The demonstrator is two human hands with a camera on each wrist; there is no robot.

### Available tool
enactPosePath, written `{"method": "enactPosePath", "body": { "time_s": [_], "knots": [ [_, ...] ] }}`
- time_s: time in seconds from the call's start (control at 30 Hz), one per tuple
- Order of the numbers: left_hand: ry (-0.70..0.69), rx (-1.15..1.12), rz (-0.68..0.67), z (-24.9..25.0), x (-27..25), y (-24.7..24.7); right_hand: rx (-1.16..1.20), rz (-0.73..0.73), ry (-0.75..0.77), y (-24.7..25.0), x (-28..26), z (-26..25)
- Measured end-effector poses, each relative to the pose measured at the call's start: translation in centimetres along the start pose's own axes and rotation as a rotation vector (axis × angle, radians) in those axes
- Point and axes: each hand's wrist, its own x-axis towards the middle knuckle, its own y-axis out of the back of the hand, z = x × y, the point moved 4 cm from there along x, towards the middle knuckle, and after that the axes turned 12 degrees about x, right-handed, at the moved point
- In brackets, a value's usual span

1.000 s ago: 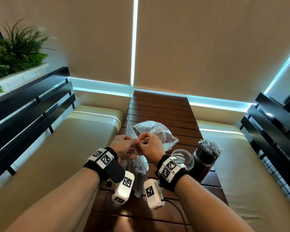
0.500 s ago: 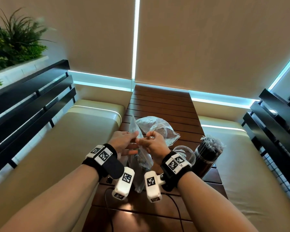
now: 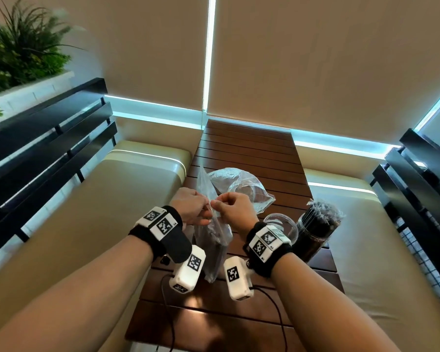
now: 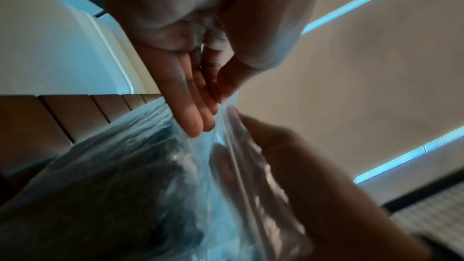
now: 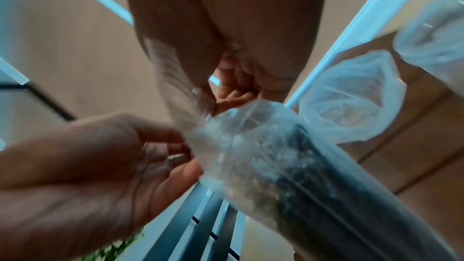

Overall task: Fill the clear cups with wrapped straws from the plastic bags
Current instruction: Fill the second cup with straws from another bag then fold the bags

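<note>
Pinching straw bag (image 3: 215,246) mouth, both hands (image 3: 215,208) | empty cup (image 3: 281,226) beside, apparently clear

Bare forearms end in black wristbands (image 3: 172,233) topped with white blocks bearing black square-code markers, white cabled camera units (image 3: 188,271) hanging beneath.

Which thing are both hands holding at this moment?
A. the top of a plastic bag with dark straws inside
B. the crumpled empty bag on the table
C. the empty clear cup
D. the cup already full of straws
A: the left hand and right hand both pinch the top of the plastic bag of straws, while the empty clear cup, the full cup and the crumpled bag stand untouched.
</note>
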Motion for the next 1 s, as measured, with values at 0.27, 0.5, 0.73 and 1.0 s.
{"method": "enactPosePath", "body": {
  "time_s": [0.27,0.5,0.73,1.0],
  "knots": [
    [-0.056,0.275,0.030,-0.1,-0.2,-0.7,-0.368,0.018,0.113,0.0,-1.3,-2.2],
    [-0.190,0.554,0.154,1.9,-1.8,-0.8,-0.453,0.062,0.180,-0.8,-1.8,-3.0],
    [-0.086,0.463,0.079,0.2,-1.1,1.7,-0.454,0.286,0.085,3.2,-1.0,-1.6],
    [-0.114,0.735,0.242,0.1,-0.9,4.5,-0.482,0.395,0.106,6.2,-1.1,-2.7]
  ]
}}
